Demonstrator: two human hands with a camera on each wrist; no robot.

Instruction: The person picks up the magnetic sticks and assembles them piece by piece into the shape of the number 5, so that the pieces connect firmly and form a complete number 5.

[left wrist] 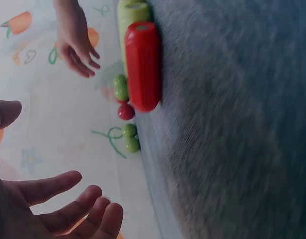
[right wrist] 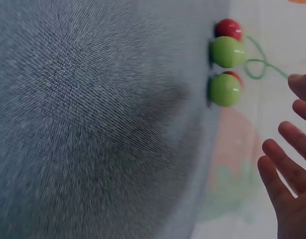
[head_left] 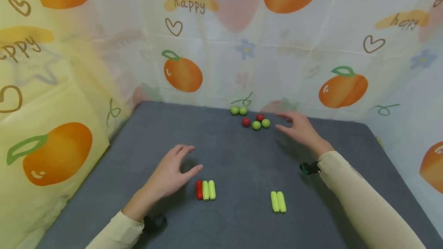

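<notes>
My left hand point(head_left: 171, 174) hovers over the left part of the table with fingers spread and nothing in its grasp. Just right of its thumb lie a red ribbed cylinder point(head_left: 199, 190) and two light-green cylinders point(head_left: 209, 190), side by side; the left wrist view shows the red cylinder point(left wrist: 144, 67) close up. My right hand point(head_left: 299, 128) is held, empty, near the table's far edge, fingers apart. Left of its fingertips sit two red balls point(head_left: 246, 122) and two green balls point(head_left: 265, 123), grouped together. In the right wrist view a green ball point(right wrist: 225, 90) partly hides a red one.
Another pair of green balls point(head_left: 238, 110) touches the back edge, beside the group. Two more light-green cylinders point(head_left: 278, 202) lie together at the front right of the dark grey table point(head_left: 238, 226). A fruit-printed curtain point(head_left: 221, 49) hangs behind and along the sides.
</notes>
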